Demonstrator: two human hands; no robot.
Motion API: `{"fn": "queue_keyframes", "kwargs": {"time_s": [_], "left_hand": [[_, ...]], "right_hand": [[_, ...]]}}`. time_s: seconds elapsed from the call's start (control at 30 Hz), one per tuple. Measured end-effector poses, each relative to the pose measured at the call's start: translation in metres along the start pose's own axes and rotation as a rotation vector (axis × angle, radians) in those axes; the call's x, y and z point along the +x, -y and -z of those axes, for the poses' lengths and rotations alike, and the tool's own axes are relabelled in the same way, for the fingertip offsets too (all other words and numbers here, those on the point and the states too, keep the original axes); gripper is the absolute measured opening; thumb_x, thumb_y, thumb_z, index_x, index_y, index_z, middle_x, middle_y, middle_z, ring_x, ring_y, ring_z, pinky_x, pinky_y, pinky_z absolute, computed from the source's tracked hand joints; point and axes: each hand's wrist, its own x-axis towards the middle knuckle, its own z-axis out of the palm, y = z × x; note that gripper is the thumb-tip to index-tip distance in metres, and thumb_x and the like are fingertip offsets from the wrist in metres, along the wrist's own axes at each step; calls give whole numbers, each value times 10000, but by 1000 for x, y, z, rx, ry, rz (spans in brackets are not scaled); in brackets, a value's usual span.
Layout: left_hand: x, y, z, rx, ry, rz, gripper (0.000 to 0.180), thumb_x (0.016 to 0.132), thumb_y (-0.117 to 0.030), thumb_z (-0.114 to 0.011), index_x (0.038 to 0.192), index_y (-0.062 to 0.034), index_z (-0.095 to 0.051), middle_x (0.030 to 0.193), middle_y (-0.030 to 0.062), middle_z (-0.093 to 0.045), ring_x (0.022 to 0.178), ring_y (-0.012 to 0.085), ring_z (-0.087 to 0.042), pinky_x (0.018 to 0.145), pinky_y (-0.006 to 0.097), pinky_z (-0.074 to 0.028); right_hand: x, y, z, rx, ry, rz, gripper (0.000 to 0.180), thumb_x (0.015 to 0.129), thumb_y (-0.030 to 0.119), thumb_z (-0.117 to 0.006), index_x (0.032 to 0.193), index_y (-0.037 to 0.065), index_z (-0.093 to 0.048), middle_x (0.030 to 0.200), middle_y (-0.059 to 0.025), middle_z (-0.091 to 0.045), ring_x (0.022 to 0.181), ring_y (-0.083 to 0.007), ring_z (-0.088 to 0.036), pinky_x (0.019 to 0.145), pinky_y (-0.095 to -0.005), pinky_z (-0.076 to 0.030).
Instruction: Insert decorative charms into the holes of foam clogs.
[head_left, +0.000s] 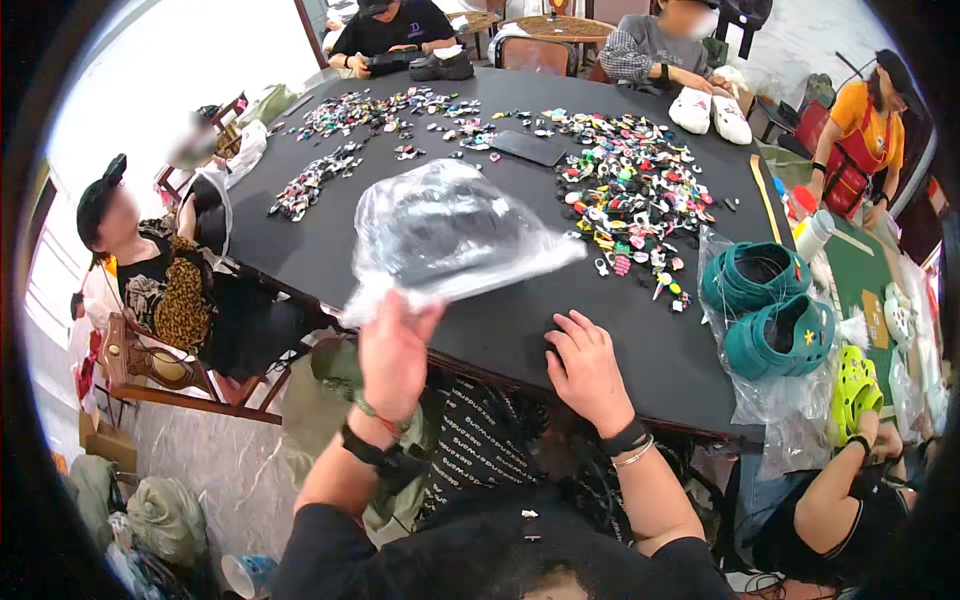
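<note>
My left hand (pixel 395 352) is closed on the near edge of a clear plastic bag (pixel 455 225), with the thumb in front. Something black and bulky sits inside; the crinkled plastic blurs its shape, so its kind is hard to make out. The bag is over the near part of the black table (pixel 480 340), its flat white edge toward me. To the right of the bag, my right hand (pixel 588 372) lies at the table's near edge, fingers apart and holding nothing.
Colourful shoe charms (pixel 640 190) lie heaped beyond, with a flat black slab (pixel 528 148) beside them. Teal clogs (pixel 780 335) on plastic stand at the right. A neighbour's hand holds yellow-green clogs (pixel 853 395). Other people sit round the table; white clogs (pixel 712 112) stand far right.
</note>
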Motion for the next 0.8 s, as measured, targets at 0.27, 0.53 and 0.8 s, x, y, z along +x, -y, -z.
{"fn": "queue_keyframes", "kwargs": {"time_s": [0.27, 0.53, 0.8], "left_hand": [[-45, 31, 31, 213, -14, 61, 260, 981, -82, -559, 1223, 11, -551, 1143, 111, -642, 987, 236, -663, 826, 380, -596], [-62, 42, 43, 265, -12, 282, 258, 992, -188, -563, 1137, 23, -594, 1011, 139, -682, 853, 268, -710, 716, 331, -592], [-51, 38, 44, 377, -79, 315, 315, 1014, -261, -514, 1112, 30, -584, 883, 144, -693, 731, 245, -710, 585, 304, -575]], "right_hand": [[1, 1, -2, 10, 0, -5, 224, 840, 119, -633, 1049, 41, -626, 1230, -151, -596, 1221, -342, -505, 1014, -467, -384], [18, 17, 11, 352, 20, 54, 171, 812, 36, -636, 982, 18, -621, 1118, -158, -643, 1043, -337, -603, 917, -410, -474], [55, 48, -1, 319, 100, 339, 192, 803, 54, -623, 991, 12, -610, 1128, -144, -619, 1049, -309, -583, 903, -409, -465]]}}
